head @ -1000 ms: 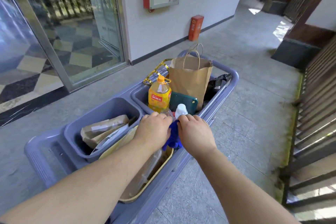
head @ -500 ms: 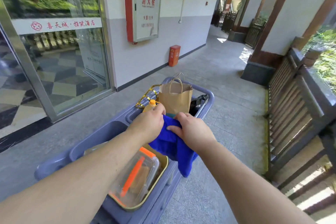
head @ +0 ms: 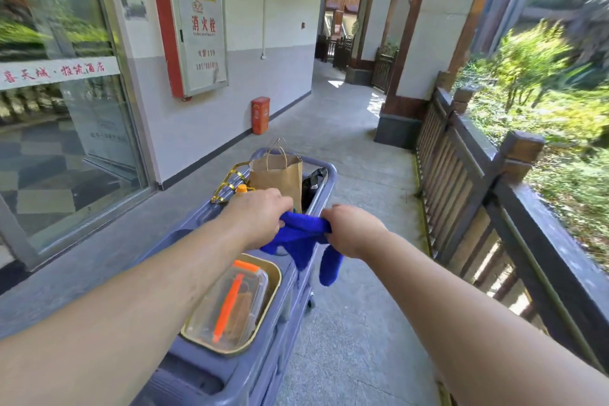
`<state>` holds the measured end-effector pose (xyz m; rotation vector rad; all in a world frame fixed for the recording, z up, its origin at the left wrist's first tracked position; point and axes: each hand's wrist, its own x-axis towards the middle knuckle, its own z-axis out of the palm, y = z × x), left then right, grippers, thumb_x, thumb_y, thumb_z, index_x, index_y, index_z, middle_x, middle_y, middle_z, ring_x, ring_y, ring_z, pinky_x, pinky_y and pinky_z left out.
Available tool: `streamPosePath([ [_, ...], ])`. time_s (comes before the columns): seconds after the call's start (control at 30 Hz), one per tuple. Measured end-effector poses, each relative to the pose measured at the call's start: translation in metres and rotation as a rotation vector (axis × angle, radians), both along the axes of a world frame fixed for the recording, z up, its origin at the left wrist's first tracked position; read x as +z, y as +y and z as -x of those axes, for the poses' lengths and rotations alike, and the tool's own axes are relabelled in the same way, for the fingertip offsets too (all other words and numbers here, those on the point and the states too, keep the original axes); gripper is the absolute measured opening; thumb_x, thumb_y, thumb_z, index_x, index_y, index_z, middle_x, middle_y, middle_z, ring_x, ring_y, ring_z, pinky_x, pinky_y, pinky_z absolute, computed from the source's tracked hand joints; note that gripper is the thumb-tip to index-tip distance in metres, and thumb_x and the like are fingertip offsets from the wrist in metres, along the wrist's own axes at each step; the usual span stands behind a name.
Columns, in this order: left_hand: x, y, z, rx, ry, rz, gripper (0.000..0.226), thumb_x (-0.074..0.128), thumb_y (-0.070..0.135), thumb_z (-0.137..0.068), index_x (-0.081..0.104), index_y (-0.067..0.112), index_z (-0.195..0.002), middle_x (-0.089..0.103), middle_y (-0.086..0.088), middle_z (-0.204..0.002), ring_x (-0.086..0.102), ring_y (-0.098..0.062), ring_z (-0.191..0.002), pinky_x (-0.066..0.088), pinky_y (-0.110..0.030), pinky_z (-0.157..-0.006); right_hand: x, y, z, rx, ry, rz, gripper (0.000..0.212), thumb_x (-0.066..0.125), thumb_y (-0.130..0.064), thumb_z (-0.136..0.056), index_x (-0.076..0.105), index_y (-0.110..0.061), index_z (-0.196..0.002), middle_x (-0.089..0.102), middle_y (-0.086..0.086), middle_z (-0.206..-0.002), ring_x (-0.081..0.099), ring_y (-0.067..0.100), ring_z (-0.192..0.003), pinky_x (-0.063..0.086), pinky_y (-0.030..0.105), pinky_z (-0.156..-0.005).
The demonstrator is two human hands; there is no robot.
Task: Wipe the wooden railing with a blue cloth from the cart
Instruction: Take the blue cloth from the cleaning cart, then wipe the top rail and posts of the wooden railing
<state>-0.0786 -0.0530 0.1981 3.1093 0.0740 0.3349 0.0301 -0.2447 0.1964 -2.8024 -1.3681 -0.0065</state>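
Observation:
A blue cloth (head: 304,236) stretches between both hands above the right side of the grey-blue cart (head: 321,171). My left hand (head: 260,219) grips its left end and my right hand (head: 351,229) grips its right end, with folds hanging down below. The dark wooden railing (head: 478,175) runs along the right side of the walkway, about an arm's length right of my right hand, with square posts and vertical slats.
The cart holds a brown paper bag (head: 276,176), a gold tray (head: 273,277) with a clear box and orange item, and a black bag (head: 313,183). A glass door stands left, a red hydrant cabinet (head: 189,33) on the wall, a red box (head: 260,115) on the floor.
Both hands lifted the blue cloth up out of the cart and pulled it apart. The view rose and turned right, bringing the railing and greenery into sight.

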Motion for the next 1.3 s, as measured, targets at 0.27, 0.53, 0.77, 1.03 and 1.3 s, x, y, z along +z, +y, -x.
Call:
streamPosePath([
  [0.27,0.012,-0.066,-0.004,-0.143,-0.073,-0.094,0.008,0.048,0.032,-0.093,0.043,0.031,-0.087,0.059,0.003,-0.089,0.056,-0.025,-0.083,0.039,-0.037,-0.061,0.012,-0.092,0.029,-0.153,0.0,0.002,0.004,0.056,-0.026,-0.095,0.053,-0.026,-0.095,0.054,-0.003,-0.084,0.054,0.029,-0.082,0.041,0.037,-0.067],
  [0.53,0.008,-0.187,-0.055,-0.345,0.005,-0.009,0.008,0.05,0.037,-0.094,0.043,0.034,-0.089,0.056,0.003,-0.093,0.055,-0.027,-0.088,0.045,-0.039,-0.067,0.021,-0.239,0.048,-0.508,-0.072,-0.001,0.012,0.047,-0.02,-0.097,0.055,-0.025,-0.091,0.064,0.001,-0.094,0.062,0.031,-0.088,0.047,0.037,-0.066],
  [0.77,-0.006,-0.342,-0.104,-0.661,-0.037,-0.011,0.013,0.05,0.038,-0.09,0.04,0.034,-0.084,0.053,0.004,-0.087,0.058,-0.027,-0.086,0.042,-0.037,-0.062,0.002,-0.398,0.065,-0.827,-0.075,-0.09,0.013,0.049,-0.019,-0.096,0.051,-0.026,-0.087,0.057,0.0,-0.089,0.062,0.032,-0.09,0.038,0.035,-0.06],
  [1.03,-0.011,-0.508,-0.152,-0.881,-0.053,0.014,0.004,0.049,0.038,-0.094,0.046,0.038,-0.097,0.045,0.012,-0.088,0.059,-0.023,-0.085,0.049,-0.037,-0.065,-0.004,-0.54,0.076,-1.085,-0.118,-0.235,0.008,0.053,-0.022,-0.095,0.059,-0.022,-0.089,0.066,0.008,-0.094,0.063,0.036,-0.091,0.039,0.037,-0.065],
  [1.3,0.001,-0.602,-0.19,-0.944,-0.064,0.016,0.011,0.045,0.029,-0.093,0.048,0.037,-0.1,0.046,0.009,-0.091,0.057,-0.025,-0.084,0.051,-0.04,-0.066,-0.009,-0.609,0.047,-1.242,-0.125,-0.319,0.012,0.049,-0.015,-0.093,0.052,-0.019,-0.081,0.055,0.001,-0.077,0.057,0.032,-0.075,0.038,0.037,-0.056],
])
